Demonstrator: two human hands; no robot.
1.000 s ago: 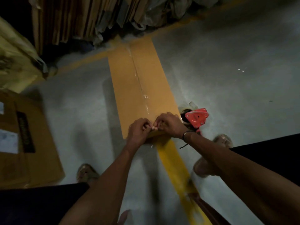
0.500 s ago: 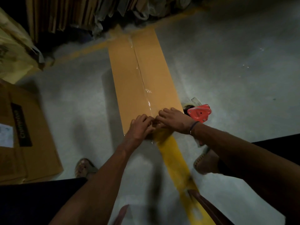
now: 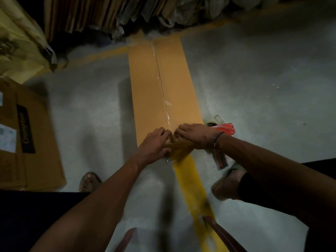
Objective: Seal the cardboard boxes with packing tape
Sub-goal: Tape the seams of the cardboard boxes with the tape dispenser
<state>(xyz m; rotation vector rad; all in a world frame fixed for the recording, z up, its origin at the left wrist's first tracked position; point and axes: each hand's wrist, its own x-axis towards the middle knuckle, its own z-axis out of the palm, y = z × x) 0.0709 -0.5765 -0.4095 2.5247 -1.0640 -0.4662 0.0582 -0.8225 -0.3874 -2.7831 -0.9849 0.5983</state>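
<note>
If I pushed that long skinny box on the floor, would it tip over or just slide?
Probably slide. The long box lies flat and low on the smooth floor, so tipping seems unlikely. Pushed at one end, it would likely swivel, being so long and narrow. Its weight cannot be judged; both flaps are taped shut.

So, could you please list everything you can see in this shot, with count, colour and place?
long cardboard box: one, tan, on the floor ahead, running away from the person
packing tape strip: one, clear, along the box's centre seam
tape dispenser: one, red, on the floor right of the box's near end
floor line: yellow, running under the box
printed carton: one, brown, at left
stacked flat cardboard: several sheets, brown, along the top
shoes: two, by the floor line
left hand: flat on the box's near end
right hand: flat on the box's near end
</note>
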